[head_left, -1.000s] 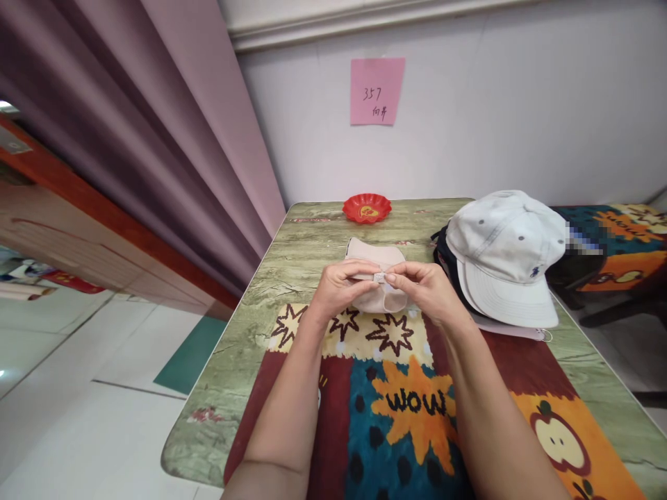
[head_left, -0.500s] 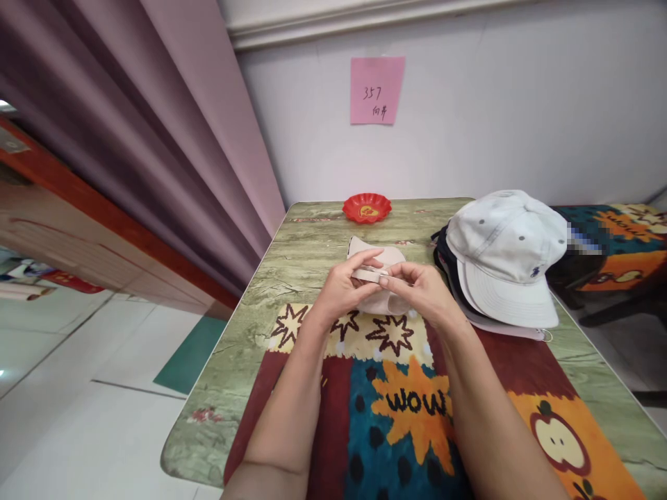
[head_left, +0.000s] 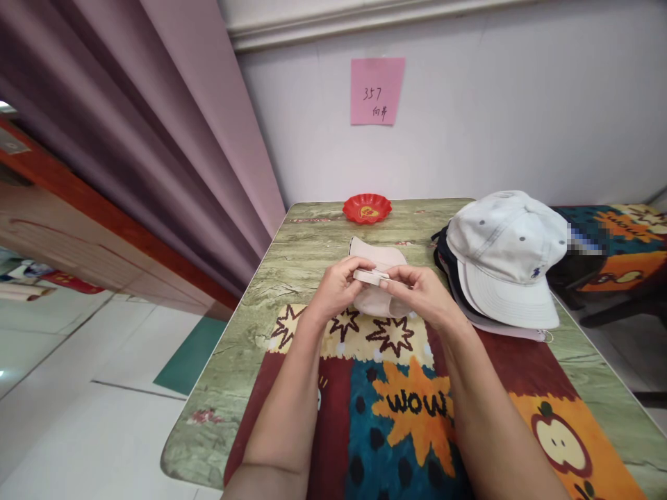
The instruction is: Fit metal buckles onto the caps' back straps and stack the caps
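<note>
A pale pinkish cap (head_left: pixel 376 253) lies on the table between my hands, its brim pointing towards the wall. My left hand (head_left: pixel 338 286) pinches the left part of the cap's light back strap (head_left: pixel 369 278) between thumb and fingers. From the right, my right hand (head_left: pixel 421 290) pinches the same strap, with its thumb near the strap's middle. The strap is raised above the crown (head_left: pixel 372 303), which shows below the fingers. What fastens the strap is too small to make out, and parts of it are hidden by my fingers.
To the right, a white cap (head_left: pixel 508 239) tops a stack of caps, with a dark one under it. A red scalloped dish (head_left: pixel 367 208) stands at the back. A patterned mat (head_left: pixel 399 430) covers the table's front. A pink note (head_left: pixel 377 92) hangs on the wall.
The fingers of my left hand have curled in closer on the strap, and the strap has tilted slightly. My right hand has barely moved.
</note>
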Demonstrator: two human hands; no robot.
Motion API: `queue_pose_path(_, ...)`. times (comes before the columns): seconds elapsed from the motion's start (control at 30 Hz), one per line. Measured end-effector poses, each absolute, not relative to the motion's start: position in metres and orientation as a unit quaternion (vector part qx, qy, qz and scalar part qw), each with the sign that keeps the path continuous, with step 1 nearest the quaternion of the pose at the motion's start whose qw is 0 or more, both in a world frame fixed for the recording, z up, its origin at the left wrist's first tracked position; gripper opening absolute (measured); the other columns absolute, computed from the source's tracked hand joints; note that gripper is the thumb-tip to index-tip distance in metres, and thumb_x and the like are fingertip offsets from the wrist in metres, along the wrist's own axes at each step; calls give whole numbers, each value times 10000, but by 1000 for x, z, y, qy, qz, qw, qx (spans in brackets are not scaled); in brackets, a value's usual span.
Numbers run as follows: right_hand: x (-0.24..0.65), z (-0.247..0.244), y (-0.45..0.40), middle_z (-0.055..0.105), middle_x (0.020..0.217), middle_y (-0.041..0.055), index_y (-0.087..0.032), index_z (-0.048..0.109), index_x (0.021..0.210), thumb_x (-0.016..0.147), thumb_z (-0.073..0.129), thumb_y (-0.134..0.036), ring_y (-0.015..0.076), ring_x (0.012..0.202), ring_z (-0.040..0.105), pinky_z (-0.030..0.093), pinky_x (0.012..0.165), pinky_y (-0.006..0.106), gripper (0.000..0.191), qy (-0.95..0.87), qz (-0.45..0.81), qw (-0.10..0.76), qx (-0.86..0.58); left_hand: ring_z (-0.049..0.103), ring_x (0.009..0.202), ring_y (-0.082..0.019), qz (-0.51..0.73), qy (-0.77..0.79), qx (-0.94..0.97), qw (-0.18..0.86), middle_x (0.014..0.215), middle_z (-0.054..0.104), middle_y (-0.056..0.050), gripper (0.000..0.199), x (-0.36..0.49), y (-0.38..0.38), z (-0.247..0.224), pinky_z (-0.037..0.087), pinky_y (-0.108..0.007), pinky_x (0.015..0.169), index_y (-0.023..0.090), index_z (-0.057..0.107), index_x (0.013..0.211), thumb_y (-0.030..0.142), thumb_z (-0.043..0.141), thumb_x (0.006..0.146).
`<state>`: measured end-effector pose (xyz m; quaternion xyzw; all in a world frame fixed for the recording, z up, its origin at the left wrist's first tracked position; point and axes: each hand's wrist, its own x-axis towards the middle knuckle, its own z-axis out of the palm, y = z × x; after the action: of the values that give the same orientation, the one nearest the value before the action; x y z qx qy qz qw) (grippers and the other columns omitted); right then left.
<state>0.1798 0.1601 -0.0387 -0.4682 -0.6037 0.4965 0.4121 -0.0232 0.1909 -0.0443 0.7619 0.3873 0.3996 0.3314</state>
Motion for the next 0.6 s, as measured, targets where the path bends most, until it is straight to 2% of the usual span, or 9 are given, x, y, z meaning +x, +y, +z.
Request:
queue_pose_path(0.1, 180, -39, 160, 702, 812, 33, -151, 750, 888, 792, 727, -440, 149, 685, 568, 404, 595, 247, 305, -610, 487, 410, -472, 681, 891, -171, 411, 376, 743, 370, 1034, 715, -60, 470, -24, 189, -43, 540, -284, 789, 181, 666, 1163, 39, 462, 764)
queue_pose_path(0.2, 181, -40, 161, 706, 806, 27, -152, 751, 887, 788, 736, -440, 153, 685, 577, 415, 619, 258, 305, -609, 476, 409, -484, 656, 757, -132, 417, 366, 733, 394, 999, 698, -46, 465, -24, 190, -43, 535, -270, 746, 176, 635, 1192, 55, 436, 790)
queue_pose_path(0.27, 181, -41, 161, 701, 790, 18, -155, 748, 872, 786, 740, -435, 148, 676, 573, 410, 623, 257, 293, -608, 469, 411, -491, 643, 735, -121, 421, 360, 726, 406, 1003, 682, -43, 454, -23, 190, -44, 531, -265, 740, 172, 624, 1198, 69, 438, 797)
queue_pose_path(0.47, 181, -39, 161, 703, 785, 18, -154, 750, 877, 787, 746, -450, 147, 669, 572, 403, 611, 252, 309, -607, 475, 413, -485, 646, 787, -130, 419, 344, 706, 455, 1051, 665, -65, 446, -22, 188, -42, 541, -275, 762, 177, 586, 1198, 83, 500, 771)
queue_pose_path(0.6, 183, -39, 161, 727, 825, 29, -158, 756, 912, 805, 738, -470, 153, 679, 592, 415, 607, 251, 330, -609, 477, 413, -481, 666, 926, -168, 430, 317, 686, 494, 1133, 661, -103, 292, -22, 186, -39, 552, -295, 824, 177, 551, 1075, 147, 620, 793)
